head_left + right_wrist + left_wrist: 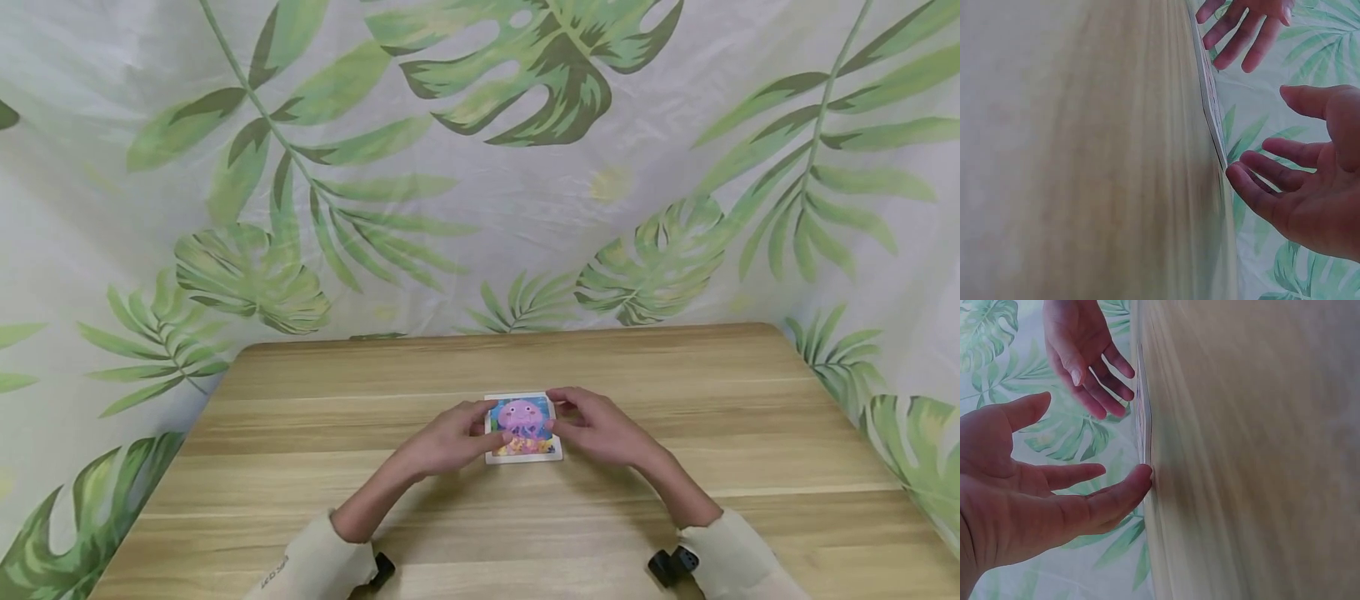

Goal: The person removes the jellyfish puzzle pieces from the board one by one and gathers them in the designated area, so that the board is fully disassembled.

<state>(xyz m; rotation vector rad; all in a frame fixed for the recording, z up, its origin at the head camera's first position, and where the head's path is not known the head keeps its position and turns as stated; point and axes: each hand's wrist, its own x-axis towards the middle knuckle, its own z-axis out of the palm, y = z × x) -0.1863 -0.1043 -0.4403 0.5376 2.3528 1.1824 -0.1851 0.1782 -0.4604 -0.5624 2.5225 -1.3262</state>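
Observation:
A small square picture board [522,427] lies flat on the wooden table, showing a pink jellyfish on blue within a white border. My left hand [452,437] is at its left side and my right hand [598,427] at its right. In the left wrist view, the left hand's fingertips [1142,476] reach the edge of the thin board [1144,415], with the thumb raised away. The right wrist view shows the right hand's fingertips [1233,172] at the board's near corner, fingers spread and thumb lifted. Neither hand grips the board.
The wooden table [322,392] extends around the board on all sides. Behind it hangs a pale cloth [525,200] with green leaf prints. Dark devices [672,567] are worn near both cuffs.

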